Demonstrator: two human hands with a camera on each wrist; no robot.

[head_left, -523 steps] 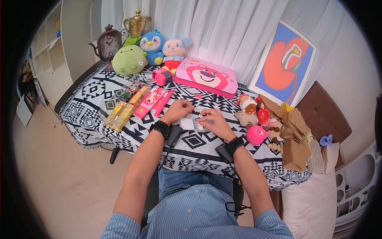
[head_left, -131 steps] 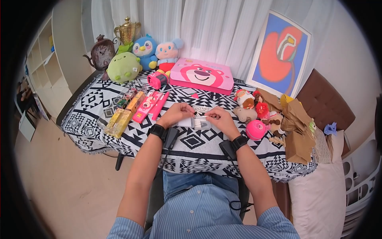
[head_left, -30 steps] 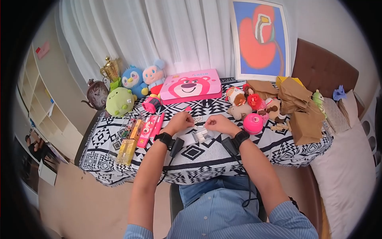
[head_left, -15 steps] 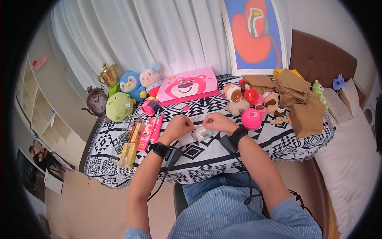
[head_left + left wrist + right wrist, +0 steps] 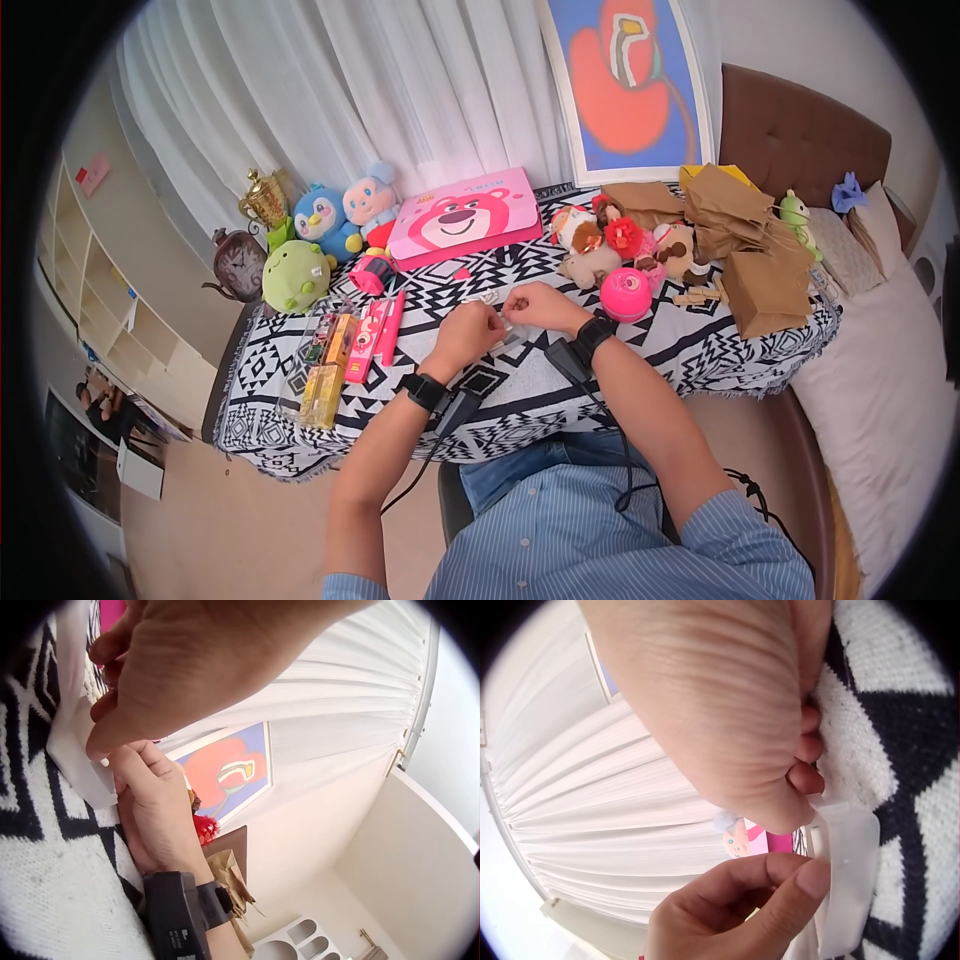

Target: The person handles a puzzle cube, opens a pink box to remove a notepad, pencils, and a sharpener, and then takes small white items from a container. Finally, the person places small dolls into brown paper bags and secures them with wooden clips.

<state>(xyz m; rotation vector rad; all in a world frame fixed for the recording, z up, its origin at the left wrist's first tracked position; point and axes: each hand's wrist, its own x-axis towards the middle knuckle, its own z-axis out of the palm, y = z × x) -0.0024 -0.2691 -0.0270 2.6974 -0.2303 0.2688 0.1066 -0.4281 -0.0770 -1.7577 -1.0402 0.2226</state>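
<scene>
Small rectangular box of translucent plastic [image 5: 853, 877] stands on tabletop with black-and-white patterned cover [image 5: 530, 390], between two hands. Left hand [image 5: 468, 335] at its rim, thumb and forefinger drawn together; right hand [image 5: 543, 305] just beside, fingers curled, thumb at corner. What each hand pinches, I cannot tell. Glossy pink ball-shaped item [image 5: 626, 294] to right.

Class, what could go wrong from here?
The left hand and right hand crowd the small box, so a slip might tip it. The box sits on soft cloth, which could shift. The pink ball, near the right wrist, might roll if bumped.
</scene>
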